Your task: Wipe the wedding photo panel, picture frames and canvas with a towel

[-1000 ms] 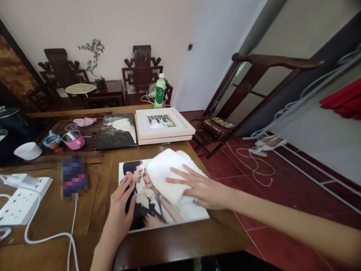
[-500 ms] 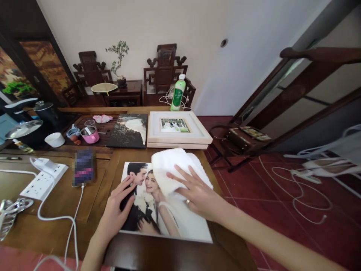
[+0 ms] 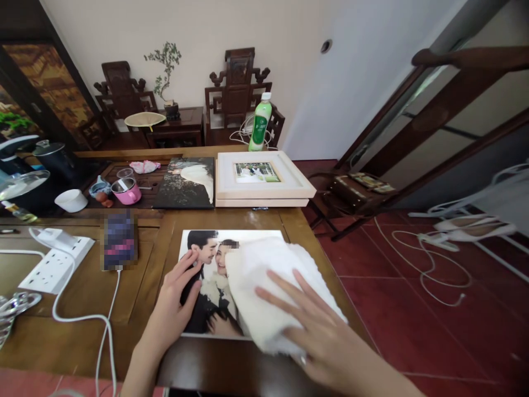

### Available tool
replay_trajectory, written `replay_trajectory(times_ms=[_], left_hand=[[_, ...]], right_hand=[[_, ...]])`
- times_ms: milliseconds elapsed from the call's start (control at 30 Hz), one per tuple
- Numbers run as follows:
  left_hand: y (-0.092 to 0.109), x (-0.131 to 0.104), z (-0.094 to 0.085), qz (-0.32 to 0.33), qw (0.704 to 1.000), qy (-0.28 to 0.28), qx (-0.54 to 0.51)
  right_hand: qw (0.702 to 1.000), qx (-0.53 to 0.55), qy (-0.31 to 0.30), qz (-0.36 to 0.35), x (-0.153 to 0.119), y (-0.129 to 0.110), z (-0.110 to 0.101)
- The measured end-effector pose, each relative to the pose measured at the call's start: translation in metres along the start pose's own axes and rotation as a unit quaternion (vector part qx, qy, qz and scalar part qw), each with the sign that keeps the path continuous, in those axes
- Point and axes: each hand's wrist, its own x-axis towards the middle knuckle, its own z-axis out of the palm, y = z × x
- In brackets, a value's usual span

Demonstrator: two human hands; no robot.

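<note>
A frameless photo print (image 3: 223, 325) of a couple lies flat on the wooden table in front of me. My left hand (image 3: 177, 292) rests on its left side, fingers stretched out and holding nothing. On the right half of the print, a white towel (image 3: 273, 264) is bunched under my right hand (image 3: 309, 325), which holds it with the fingers spread over the top. The towel hides much of the print's right half and hangs over its lower edge. The thumb is partly hidden by the towel's fold.
Behind the print lie stacked pale frames (image 3: 264, 193) and a dark picture panel (image 3: 185, 187). A green bottle (image 3: 260, 124) stands behind them. To the left are a phone (image 3: 119, 240) on a cable, a power strip (image 3: 58, 264), a pink cup (image 3: 128, 192) and a white cup (image 3: 71, 200).
My right hand has slid the towel down and right across the print, to its lower edge. The left hand stays in place on the print. The view has tilted down slightly.
</note>
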Motion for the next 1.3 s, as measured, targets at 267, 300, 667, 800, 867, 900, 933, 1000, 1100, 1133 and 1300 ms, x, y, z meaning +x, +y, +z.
replay_trajectory(times_ms=[267, 300, 667, 800, 867, 900, 933, 1000, 1100, 1133, 1300], left_hand=[[0.008, 0.001, -0.002, 0.004, 0.999, -0.029, 0.027], [0.008, 0.002, -0.002, 0.004, 0.999, -0.025, 0.030], [0.007, 0.003, 0.001, 0.021, 0.999, -0.020, 0.035], [0.008, 0.004, 0.000, 0.018, 0.999, -0.026, 0.034], [0.009, 0.005, -0.001, 0.015, 0.999, -0.030, 0.038], [0.010, 0.005, -0.001, 0.015, 0.999, -0.031, 0.040], [0.011, 0.005, -0.002, 0.015, 0.999, -0.033, 0.041], [0.011, 0.005, -0.002, 0.013, 0.998, -0.036, 0.041], [0.012, 0.005, -0.003, 0.009, 0.998, -0.037, 0.042], [0.012, 0.005, -0.003, 0.008, 0.998, -0.037, 0.042], [0.013, 0.006, -0.003, 0.009, 0.999, -0.036, 0.036]], right_hand=[[0.993, -0.046, -0.097, 0.049, 0.061, 0.065, 0.011], [0.993, -0.048, -0.094, 0.048, 0.061, 0.063, 0.011], [0.997, 0.037, -0.054, -0.026, -0.012, -0.026, -0.011], [0.998, 0.043, -0.046, -0.013, 0.001, -0.003, -0.006], [0.998, 0.035, -0.049, 0.003, 0.015, 0.018, 0.000], [0.998, 0.028, -0.051, 0.010, 0.021, 0.028, 0.003], [0.998, 0.020, -0.053, 0.016, 0.028, 0.037, 0.006], [0.998, 0.005, -0.054, 0.022, 0.038, 0.052, 0.009], [0.998, -0.009, -0.055, 0.025, 0.043, 0.060, 0.012], [0.998, -0.012, -0.053, 0.025, 0.042, 0.059, 0.012], [0.998, -0.018, -0.054, 0.032, 0.035, 0.047, 0.009]])
